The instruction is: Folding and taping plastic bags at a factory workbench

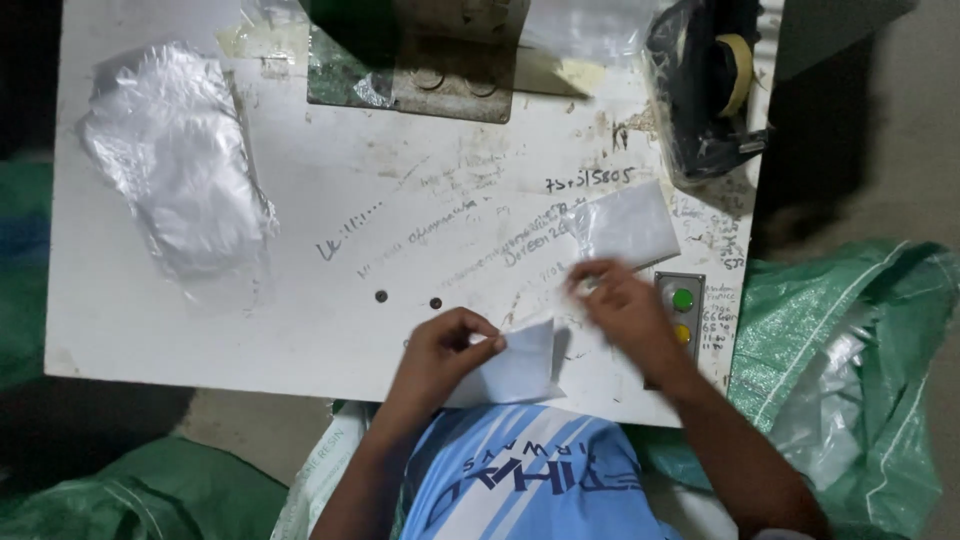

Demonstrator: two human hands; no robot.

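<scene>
My left hand (pixel 440 350) sits just in front of my chest, fingers curled w/ thumb & forefinger pinched together, forearm running straight back to me. My right hand (pixel 625 305) is farther out from my chest, palm down, fingers half bent & blurred, forearm angling back to my right side.

white worktable (pixel 300 330), scuffed and scribbled with pen marks | crumpled clear plastic bags (pixel 180 170) piled at its far left | grey metal machine base (pixel 440 70) at the far edge | tape roll (pixel 738 70) on a black holder, far right | green and yellow buttons (pixel 682 312) near right edge | green woven sack (pixel 850 330) beside the table
</scene>
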